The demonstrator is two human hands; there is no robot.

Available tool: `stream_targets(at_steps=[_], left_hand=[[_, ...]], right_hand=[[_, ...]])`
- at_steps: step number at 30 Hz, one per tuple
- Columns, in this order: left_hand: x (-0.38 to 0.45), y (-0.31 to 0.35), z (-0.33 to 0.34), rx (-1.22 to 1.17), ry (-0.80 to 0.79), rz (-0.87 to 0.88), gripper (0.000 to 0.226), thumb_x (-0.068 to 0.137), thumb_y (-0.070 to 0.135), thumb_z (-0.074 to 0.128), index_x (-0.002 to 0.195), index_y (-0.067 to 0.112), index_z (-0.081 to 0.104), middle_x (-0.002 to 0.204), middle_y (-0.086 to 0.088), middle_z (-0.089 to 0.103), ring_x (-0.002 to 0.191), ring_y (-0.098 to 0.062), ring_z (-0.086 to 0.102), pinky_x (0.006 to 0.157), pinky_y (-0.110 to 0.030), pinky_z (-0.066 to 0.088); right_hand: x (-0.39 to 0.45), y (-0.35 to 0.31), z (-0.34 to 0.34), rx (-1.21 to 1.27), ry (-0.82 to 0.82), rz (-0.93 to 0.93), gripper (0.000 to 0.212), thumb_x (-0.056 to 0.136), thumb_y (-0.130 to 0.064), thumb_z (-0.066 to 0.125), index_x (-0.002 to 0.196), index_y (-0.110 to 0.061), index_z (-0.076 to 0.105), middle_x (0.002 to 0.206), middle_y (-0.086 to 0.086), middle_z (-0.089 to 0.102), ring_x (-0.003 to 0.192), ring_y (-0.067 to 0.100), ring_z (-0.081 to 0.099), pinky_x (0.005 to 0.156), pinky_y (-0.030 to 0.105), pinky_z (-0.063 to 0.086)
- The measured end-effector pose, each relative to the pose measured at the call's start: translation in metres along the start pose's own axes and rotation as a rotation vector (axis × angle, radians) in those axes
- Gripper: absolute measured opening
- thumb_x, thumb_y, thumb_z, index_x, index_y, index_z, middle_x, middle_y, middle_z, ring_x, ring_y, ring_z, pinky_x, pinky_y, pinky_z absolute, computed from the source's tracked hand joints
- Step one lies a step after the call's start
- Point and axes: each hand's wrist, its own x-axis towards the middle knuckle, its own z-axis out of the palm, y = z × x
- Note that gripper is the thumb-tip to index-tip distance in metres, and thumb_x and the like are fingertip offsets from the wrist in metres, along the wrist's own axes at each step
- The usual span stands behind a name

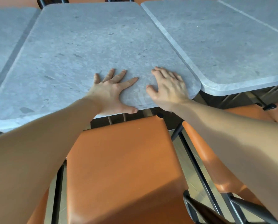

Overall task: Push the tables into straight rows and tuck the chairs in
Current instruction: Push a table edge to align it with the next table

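A grey stone-look table (80,50) fills the middle of the head view. My left hand (112,92) lies flat on its near edge with fingers spread and the thumb along the rim. My right hand (169,88) rests on the same top near its front right corner, fingers slightly bent, holding nothing. Another grey table (224,46) stands to the right, its near corner sitting further toward me than the middle table's corner. An orange chair seat (123,167) sits right below my arms, its front edge just under the table rim.
A third grey table (4,34) lies at the left, and a fourth (267,12) at the far right. A second orange chair (212,162) with a black frame stands to the right of the first. Dark chair backs (52,1) show beyond the far edge.
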Motion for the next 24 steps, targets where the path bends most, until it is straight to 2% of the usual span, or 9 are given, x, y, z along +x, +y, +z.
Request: stream_targets(at_steps=[3, 7, 12, 14, 17, 18, 20, 21, 24], left_hand=[[-0.002, 0.002, -0.002, -0.004, 0.004, -0.002, 0.112, 0.064, 0.092, 0.047, 0.154, 0.057, -0.009, 0.171, 0.007, -0.009, 0.157, -0.023, -0.013, 0.123, -0.061, -0.004], [-0.003, 0.002, -0.004, -0.012, -0.013, 0.003, 0.111, 0.069, 0.089, 0.051, 0.156, 0.054, -0.008, 0.171, 0.007, -0.010, 0.157, -0.023, -0.016, 0.123, -0.060, -0.006], [-0.011, 0.006, -0.009, -0.061, 0.138, -0.004, 0.103, 0.065, 0.085, 0.059, 0.154, 0.045, 0.027, 0.157, 0.006, 0.027, 0.146, -0.025, 0.020, 0.123, -0.047, 0.014], [-0.014, 0.010, -0.013, -0.044, 0.103, -0.030, 0.101, 0.065, 0.087, 0.058, 0.152, 0.045, 0.028, 0.152, 0.007, 0.030, 0.141, -0.025, 0.025, 0.121, -0.046, 0.017], [-0.009, 0.021, -0.038, -0.137, -0.046, -0.134, 0.092, 0.069, 0.086, 0.058, 0.148, 0.043, 0.036, 0.148, 0.007, 0.035, 0.138, -0.026, 0.029, 0.117, -0.042, 0.026], [-0.007, 0.027, -0.052, -0.208, -0.103, -0.176, 0.084, 0.073, 0.082, 0.060, 0.144, 0.041, 0.044, 0.146, 0.007, 0.039, 0.136, -0.025, 0.033, 0.112, -0.040, 0.031], [-0.010, 0.040, -0.080, -0.359, -0.136, -0.224, 0.060, 0.082, 0.070, 0.065, 0.132, 0.037, 0.058, 0.139, 0.007, 0.047, 0.130, -0.022, 0.046, 0.102, -0.038, 0.039], [-0.016, 0.047, -0.092, -0.455, -0.093, -0.235, 0.048, 0.085, 0.061, 0.068, 0.125, 0.035, 0.062, 0.135, 0.008, 0.051, 0.125, -0.020, 0.051, 0.099, -0.037, 0.043], [-0.053, 0.071, -0.121, -0.790, 0.134, -0.219, 0.021, 0.088, 0.033, 0.076, 0.107, 0.028, 0.070, 0.114, 0.009, 0.063, 0.105, -0.015, 0.064, 0.085, -0.028, 0.052]], right_hand=[[-0.001, -0.002, -0.003, 0.014, -0.022, 0.029, 0.058, 0.094, -0.044, 0.046, 0.146, -0.018, 0.043, 0.159, -0.001, 0.037, 0.146, 0.016, 0.032, 0.122, 0.036, 0.018], [0.006, -0.009, -0.018, 0.055, -0.198, 0.104, 0.061, 0.094, -0.046, 0.043, 0.149, -0.020, 0.036, 0.162, -0.004, 0.030, 0.148, 0.016, 0.025, 0.122, 0.035, 0.014], [0.026, -0.035, -0.057, 0.231, -0.442, 0.343, 0.063, 0.092, -0.041, 0.058, 0.146, -0.014, 0.040, 0.153, 0.003, 0.040, 0.141, 0.025, 0.036, 0.113, 0.037, 0.034], [0.026, -0.045, -0.074, 0.212, -0.555, 0.377, 0.053, 0.091, -0.038, 0.062, 0.136, -0.012, 0.051, 0.141, 0.005, 0.050, 0.132, 0.026, 0.046, 0.105, 0.039, 0.044], [0.023, -0.051, -0.104, 0.132, -0.698, 0.326, 0.017, 0.090, -0.030, 0.061, 0.091, -0.013, 0.064, 0.092, 0.005, 0.061, 0.096, 0.028, 0.058, 0.069, 0.030, 0.049], [0.020, -0.051, -0.116, 0.148, -0.697, 0.330, 0.016, 0.090, -0.026, 0.060, 0.088, -0.012, 0.065, 0.089, 0.007, 0.062, 0.094, 0.029, 0.059, 0.068, 0.031, 0.049], [0.013, -0.048, -0.144, 0.263, -0.626, 0.351, 0.027, 0.092, -0.025, 0.061, 0.115, -0.013, 0.067, 0.118, 0.007, 0.065, 0.112, 0.025, 0.060, 0.088, 0.030, 0.050], [0.007, -0.049, -0.162, 0.335, -0.571, 0.367, 0.033, 0.093, -0.026, 0.062, 0.124, -0.016, 0.064, 0.129, 0.005, 0.062, 0.118, 0.021, 0.058, 0.091, 0.028, 0.047], [-0.022, -0.057, -0.213, 0.576, -0.423, 0.423, 0.032, 0.093, -0.026, 0.062, 0.126, -0.024, 0.064, 0.132, -0.004, 0.061, 0.110, 0.011, 0.059, 0.074, 0.016, 0.044]])
